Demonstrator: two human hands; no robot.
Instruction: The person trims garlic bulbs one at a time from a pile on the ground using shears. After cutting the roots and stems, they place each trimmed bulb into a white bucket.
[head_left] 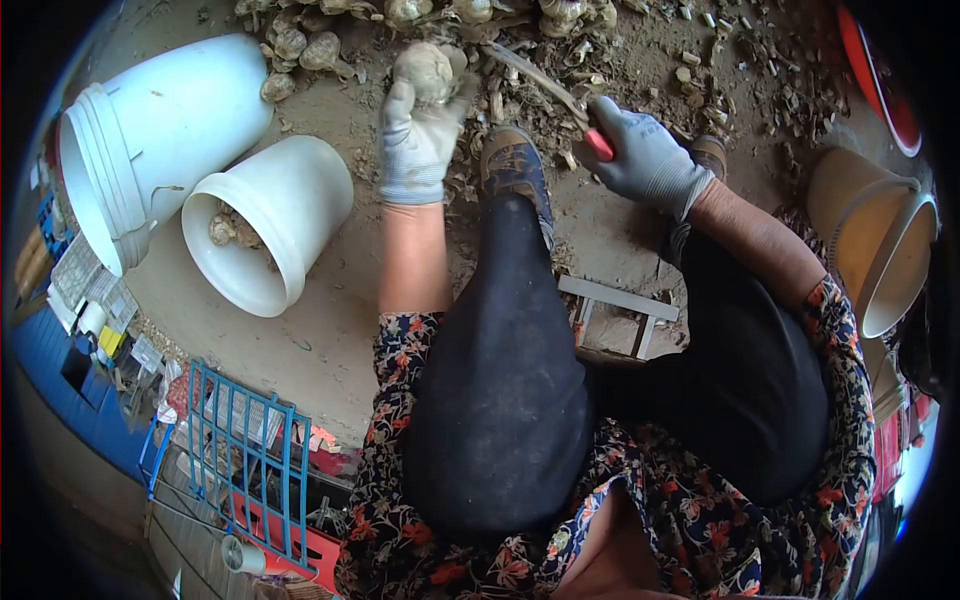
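The left hand [412, 145] has its fingers bent around a garlic bulb [424, 70], which is blurred. The right hand [640, 150] grips a knife [548, 84] by its handle; its tip is difficult to see. Other garlic [472, 9] is cut off above. Toward the left edge of the ground [340, 345], a small bucket [315, 185] partly hides bulbs [230, 229].

no legible txt, faint print [650, 127] on R glove [645, 160], too blurry to read
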